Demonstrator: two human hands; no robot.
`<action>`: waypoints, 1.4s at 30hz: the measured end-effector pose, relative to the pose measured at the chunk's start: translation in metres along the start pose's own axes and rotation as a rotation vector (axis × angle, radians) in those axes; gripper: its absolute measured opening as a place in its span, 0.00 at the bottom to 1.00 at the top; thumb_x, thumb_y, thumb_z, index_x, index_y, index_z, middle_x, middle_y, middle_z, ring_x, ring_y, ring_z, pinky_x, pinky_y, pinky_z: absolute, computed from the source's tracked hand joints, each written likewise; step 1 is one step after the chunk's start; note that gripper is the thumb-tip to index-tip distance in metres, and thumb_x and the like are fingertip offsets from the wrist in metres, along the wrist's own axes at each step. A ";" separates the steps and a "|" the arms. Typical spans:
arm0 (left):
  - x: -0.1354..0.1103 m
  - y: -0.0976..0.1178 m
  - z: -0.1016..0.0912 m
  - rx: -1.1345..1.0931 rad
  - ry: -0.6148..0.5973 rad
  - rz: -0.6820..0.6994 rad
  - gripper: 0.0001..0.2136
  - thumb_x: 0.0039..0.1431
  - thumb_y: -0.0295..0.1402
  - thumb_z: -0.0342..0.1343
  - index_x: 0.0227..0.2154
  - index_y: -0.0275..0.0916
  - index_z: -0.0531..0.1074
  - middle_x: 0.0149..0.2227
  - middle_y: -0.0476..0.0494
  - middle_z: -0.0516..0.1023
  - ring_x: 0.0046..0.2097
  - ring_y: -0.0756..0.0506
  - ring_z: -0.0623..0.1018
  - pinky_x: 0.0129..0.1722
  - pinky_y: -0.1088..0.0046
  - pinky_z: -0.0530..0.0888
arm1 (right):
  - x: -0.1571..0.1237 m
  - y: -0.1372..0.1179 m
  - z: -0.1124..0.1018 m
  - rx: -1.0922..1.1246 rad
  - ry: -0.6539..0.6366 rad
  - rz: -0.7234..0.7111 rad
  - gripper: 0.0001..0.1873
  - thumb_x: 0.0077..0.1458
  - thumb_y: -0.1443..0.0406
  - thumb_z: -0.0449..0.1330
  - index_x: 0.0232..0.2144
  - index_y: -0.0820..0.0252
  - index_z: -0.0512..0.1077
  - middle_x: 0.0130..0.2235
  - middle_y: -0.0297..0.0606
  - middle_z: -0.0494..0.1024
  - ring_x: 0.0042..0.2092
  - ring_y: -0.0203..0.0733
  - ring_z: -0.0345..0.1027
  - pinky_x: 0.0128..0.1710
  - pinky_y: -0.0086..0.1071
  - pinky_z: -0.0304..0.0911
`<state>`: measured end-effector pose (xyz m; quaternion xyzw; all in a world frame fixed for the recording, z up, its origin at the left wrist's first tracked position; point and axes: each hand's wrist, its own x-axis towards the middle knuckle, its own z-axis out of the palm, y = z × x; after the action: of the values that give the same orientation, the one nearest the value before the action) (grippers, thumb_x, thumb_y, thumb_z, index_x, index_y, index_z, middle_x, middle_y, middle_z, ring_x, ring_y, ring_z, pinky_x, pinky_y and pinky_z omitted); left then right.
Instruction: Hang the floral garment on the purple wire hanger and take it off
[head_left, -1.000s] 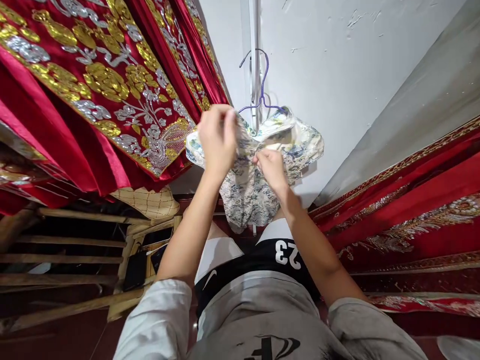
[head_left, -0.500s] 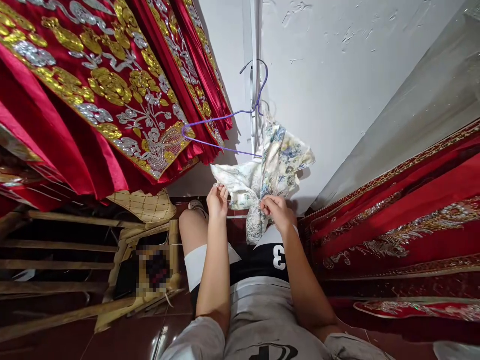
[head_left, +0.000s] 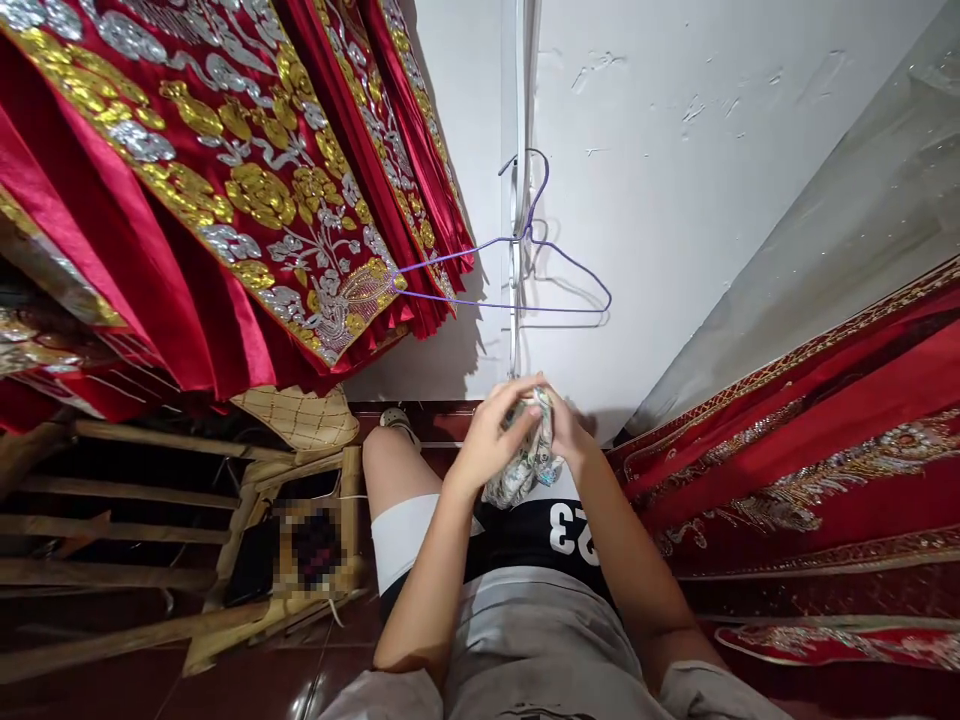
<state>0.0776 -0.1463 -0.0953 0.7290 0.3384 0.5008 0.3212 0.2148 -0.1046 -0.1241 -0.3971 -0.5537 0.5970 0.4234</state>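
Observation:
A white garment with a blue and green floral print (head_left: 517, 480) is bunched up between my two hands, just above my lap. My left hand (head_left: 495, 430) curls over its near left side, with the thumb pressed across the cloth. From the other side, my right hand (head_left: 568, 432) grips the bundle, its fingers partly hidden by cloth and by the left hand. Beyond the hands, a thin purple hanger (head_left: 570, 310) hangs bare against the wall, hooked at a white vertical strip (head_left: 517, 90).
Red dresses with gold and silver embroidery (head_left: 262, 200) hang at the left. More red beaded fabric (head_left: 825, 430) hangs at the right beside translucent plastic sheeting (head_left: 787, 270). A bamboo chair (head_left: 150, 495) stands at lower left, near my leg. The white wall (head_left: 675, 200) is straight ahead.
The floral garment, spread out beside the hanger before, is now gathered into a bundle lower down. My hands have come together around it. The hanger's full shape now shows.

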 end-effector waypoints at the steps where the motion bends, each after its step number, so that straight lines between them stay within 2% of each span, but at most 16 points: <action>1: 0.003 -0.004 -0.004 0.007 0.050 -0.009 0.18 0.70 0.40 0.53 0.60 0.45 0.68 0.51 0.40 0.78 0.55 0.42 0.75 0.60 0.63 0.68 | 0.001 -0.007 -0.001 0.069 -0.055 0.028 0.38 0.53 0.31 0.48 0.33 0.57 0.74 0.30 0.43 0.78 0.39 0.52 0.74 0.34 0.39 0.69; 3: 0.008 -0.016 -0.014 -0.016 0.082 -0.038 0.24 0.70 0.44 0.50 0.65 0.45 0.60 0.52 0.38 0.77 0.55 0.41 0.75 0.59 0.62 0.69 | 0.001 -0.026 -0.007 0.191 -0.234 0.100 0.33 0.51 0.34 0.55 0.33 0.58 0.74 0.31 0.43 0.78 0.37 0.50 0.74 0.34 0.38 0.69; 4: 0.010 -0.023 -0.020 -0.031 0.041 -0.056 0.23 0.70 0.47 0.48 0.63 0.43 0.63 0.50 0.38 0.78 0.54 0.40 0.76 0.57 0.61 0.70 | 0.001 -0.036 -0.012 0.193 -0.343 0.130 0.28 0.49 0.39 0.62 0.33 0.58 0.73 0.31 0.42 0.79 0.37 0.49 0.74 0.35 0.38 0.69; 6: 0.011 -0.037 -0.030 -0.045 -0.131 -0.121 0.24 0.70 0.52 0.43 0.50 0.39 0.73 0.43 0.39 0.79 0.47 0.39 0.77 0.50 0.62 0.74 | 0.006 -0.057 -0.025 0.077 -0.489 0.128 0.20 0.41 0.55 0.71 0.33 0.60 0.74 0.32 0.39 0.79 0.35 0.45 0.74 0.36 0.35 0.68; 7: 0.009 -0.043 -0.035 -0.032 -0.228 -0.167 0.26 0.69 0.54 0.42 0.41 0.38 0.75 0.38 0.40 0.79 0.42 0.40 0.77 0.46 0.64 0.75 | 0.010 -0.066 -0.033 -0.008 -0.488 0.088 0.17 0.39 0.61 0.71 0.33 0.61 0.74 0.32 0.37 0.79 0.34 0.43 0.73 0.35 0.33 0.67; 8: 0.006 -0.048 -0.040 0.003 -0.312 -0.216 0.26 0.68 0.55 0.42 0.34 0.37 0.74 0.34 0.42 0.77 0.38 0.42 0.75 0.42 0.66 0.74 | 0.016 -0.073 -0.040 -0.102 -0.423 0.018 0.14 0.38 0.65 0.69 0.31 0.61 0.74 0.31 0.36 0.78 0.32 0.41 0.72 0.33 0.32 0.66; 10: 0.000 -0.053 -0.052 0.132 -0.398 -0.287 0.25 0.66 0.55 0.47 0.28 0.37 0.71 0.29 0.46 0.74 0.33 0.45 0.71 0.35 0.70 0.71 | 0.034 -0.080 -0.055 -0.287 -0.130 -0.196 0.10 0.39 0.68 0.65 0.29 0.61 0.74 0.31 0.35 0.77 0.32 0.40 0.70 0.33 0.31 0.65; 12: -0.004 -0.054 -0.067 0.293 -0.383 -0.307 0.22 0.64 0.53 0.50 0.27 0.38 0.69 0.27 0.49 0.72 0.30 0.47 0.69 0.32 0.72 0.67 | 0.057 -0.078 -0.067 -0.451 0.166 -0.402 0.13 0.40 0.67 0.63 0.34 0.61 0.76 0.38 0.39 0.81 0.38 0.44 0.72 0.40 0.35 0.67; 13: -0.004 -0.053 -0.075 0.368 -0.362 -0.304 0.21 0.64 0.52 0.50 0.27 0.38 0.69 0.27 0.49 0.71 0.29 0.47 0.68 0.31 0.73 0.66 | 0.068 -0.073 -0.071 -0.517 0.244 -0.468 0.17 0.42 0.67 0.63 0.39 0.61 0.77 0.44 0.41 0.81 0.44 0.47 0.73 0.46 0.37 0.67; 16: 0.007 -0.047 -0.100 0.581 -0.351 -0.296 0.17 0.65 0.46 0.49 0.26 0.40 0.69 0.24 0.47 0.72 0.26 0.46 0.68 0.30 0.71 0.64 | 0.091 -0.056 -0.080 -0.615 0.221 -0.492 0.25 0.48 0.64 0.61 0.50 0.61 0.77 0.56 0.47 0.78 0.57 0.52 0.71 0.58 0.43 0.61; 20: 0.036 -0.034 -0.135 0.904 -0.428 -0.372 0.15 0.62 0.41 0.52 0.21 0.41 0.70 0.25 0.41 0.75 0.29 0.41 0.74 0.38 0.65 0.70 | 0.082 -0.043 -0.094 -0.644 0.169 -0.442 0.19 0.50 0.66 0.55 0.42 0.64 0.81 0.46 0.47 0.83 0.50 0.50 0.75 0.51 0.40 0.65; 23: 0.058 -0.020 -0.155 1.108 -0.353 -0.325 0.12 0.60 0.39 0.53 0.25 0.40 0.74 0.36 0.36 0.82 0.43 0.35 0.80 0.50 0.59 0.71 | 0.055 -0.047 -0.107 -0.701 0.234 -0.459 0.21 0.48 0.69 0.53 0.39 0.62 0.82 0.40 0.41 0.84 0.43 0.48 0.75 0.41 0.35 0.65; 25: 0.068 -0.010 -0.160 1.207 -0.273 -0.288 0.10 0.61 0.35 0.50 0.31 0.40 0.76 0.43 0.34 0.82 0.48 0.35 0.80 0.52 0.59 0.72 | 0.037 -0.054 -0.112 -0.741 0.289 -0.461 0.21 0.46 0.70 0.53 0.38 0.61 0.83 0.38 0.39 0.84 0.41 0.47 0.74 0.38 0.34 0.63; 28: 0.071 0.006 -0.158 1.313 -0.150 -0.352 0.13 0.63 0.35 0.47 0.37 0.39 0.78 0.40 0.32 0.82 0.42 0.34 0.81 0.46 0.59 0.75 | 0.021 -0.062 -0.113 -0.782 0.334 -0.438 0.19 0.47 0.69 0.54 0.37 0.60 0.83 0.36 0.38 0.83 0.38 0.46 0.73 0.35 0.33 0.61; 33: 0.061 0.022 -0.155 1.340 -0.024 -0.426 0.13 0.63 0.36 0.48 0.37 0.40 0.78 0.34 0.33 0.81 0.39 0.33 0.81 0.43 0.57 0.75 | 0.014 -0.064 -0.106 -0.831 0.360 -0.404 0.14 0.50 0.66 0.57 0.36 0.59 0.82 0.34 0.37 0.82 0.34 0.45 0.72 0.34 0.34 0.60; 42: 0.087 0.022 -0.165 1.235 0.299 -0.191 0.16 0.67 0.32 0.46 0.42 0.36 0.79 0.36 0.32 0.82 0.39 0.35 0.80 0.43 0.60 0.72 | 0.012 -0.061 -0.080 -0.839 0.275 -0.425 0.13 0.54 0.62 0.60 0.38 0.58 0.81 0.37 0.39 0.83 0.39 0.47 0.74 0.39 0.34 0.62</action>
<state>-0.0520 -0.0660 0.0152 0.6687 0.6691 0.2789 -0.1651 0.2907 -0.0655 -0.0691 -0.4868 -0.7542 0.1648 0.4087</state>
